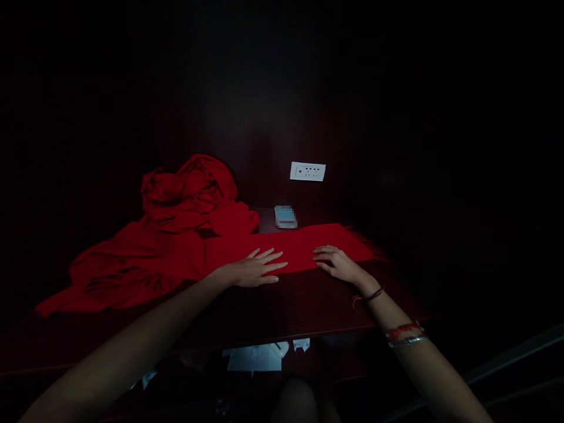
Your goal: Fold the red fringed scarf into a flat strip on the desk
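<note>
A red fringed scarf (304, 238) lies stretched flat across a dark wooden surface, its fringe at the right end. My left hand (253, 270), with a ring on one finger, rests on the scarf's near edge, fingers spread. Over the scarf's right part lies my right hand (337, 263), palm down, fingers extended and slightly bent. Toward the left the red cloth runs into loose folds with more fringe, and a bunched red heap (189, 194) sits behind them. Whether heap and flat strip are one piece I cannot tell.
Behind the scarf lies a small light-blue item (286, 217), blurred out. A white wall socket (308, 171) is set in the dark back panel. Below the front edge, papers (254, 357) and a white object show on a lower level. The surroundings are very dark.
</note>
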{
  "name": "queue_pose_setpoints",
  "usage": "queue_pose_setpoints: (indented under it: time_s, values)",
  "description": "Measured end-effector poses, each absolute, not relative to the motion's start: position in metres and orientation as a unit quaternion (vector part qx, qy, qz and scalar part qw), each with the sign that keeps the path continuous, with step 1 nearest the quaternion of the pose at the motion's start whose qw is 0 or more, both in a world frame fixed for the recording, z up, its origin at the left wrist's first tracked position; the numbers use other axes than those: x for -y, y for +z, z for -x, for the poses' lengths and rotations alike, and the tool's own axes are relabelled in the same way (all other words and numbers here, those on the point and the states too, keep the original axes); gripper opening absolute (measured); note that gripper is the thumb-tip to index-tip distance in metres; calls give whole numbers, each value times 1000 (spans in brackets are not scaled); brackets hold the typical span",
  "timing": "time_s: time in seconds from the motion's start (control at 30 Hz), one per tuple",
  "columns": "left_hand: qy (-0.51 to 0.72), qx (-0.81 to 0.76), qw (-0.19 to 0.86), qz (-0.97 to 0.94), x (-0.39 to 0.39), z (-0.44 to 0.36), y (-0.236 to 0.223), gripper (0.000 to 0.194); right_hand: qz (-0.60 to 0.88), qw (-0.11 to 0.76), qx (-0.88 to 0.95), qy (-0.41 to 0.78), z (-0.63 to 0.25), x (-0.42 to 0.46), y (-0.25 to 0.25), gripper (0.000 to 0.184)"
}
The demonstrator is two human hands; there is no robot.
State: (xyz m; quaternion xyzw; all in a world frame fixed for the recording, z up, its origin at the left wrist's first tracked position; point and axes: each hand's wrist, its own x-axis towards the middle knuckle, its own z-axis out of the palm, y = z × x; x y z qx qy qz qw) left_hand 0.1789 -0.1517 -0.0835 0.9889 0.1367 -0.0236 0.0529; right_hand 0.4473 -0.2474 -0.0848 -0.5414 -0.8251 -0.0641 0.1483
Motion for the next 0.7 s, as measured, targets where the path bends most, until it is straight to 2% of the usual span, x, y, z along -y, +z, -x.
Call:
queue_pose_setpoints:
  time_s: [0.1,0.4,0.7]
  values:
    - [-51,-148,70,-985,153,-179,-83,46,526,154,835,-44,-448,247,-86,27]
    - [8,-195,25,-981,155,-182,-83,43,493,236,834,-71,-440,247,-82,27]
    - [-20,-221,55,-973,150,-183,-90,48,454,141,877,-67,-402,250,-89,29]
